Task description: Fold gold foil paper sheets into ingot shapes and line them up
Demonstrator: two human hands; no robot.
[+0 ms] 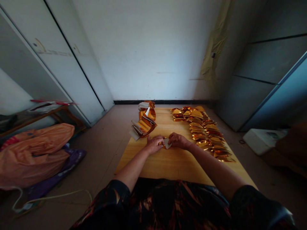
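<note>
My left hand (153, 143) and my right hand (177, 140) meet over the middle of a wooden table (168, 163). Both pinch a small folded sheet of paper (167, 144), white side showing, with fingers curled on its edges. To the left of my hands lies a stack of gold foil sheets (143, 126), with a second smaller stack (146, 110) behind it. On the right, several folded gold paper pieces (206, 131) lie in overlapping rows running toward the table's far edge.
An orange plastic bag (35, 153) lies on the floor at left, over a purple cloth. A low wooden bench (48, 111) stands by the white cabinet doors. A white box (262, 140) sits on the floor at right. A cord (48, 198) trails near my left side.
</note>
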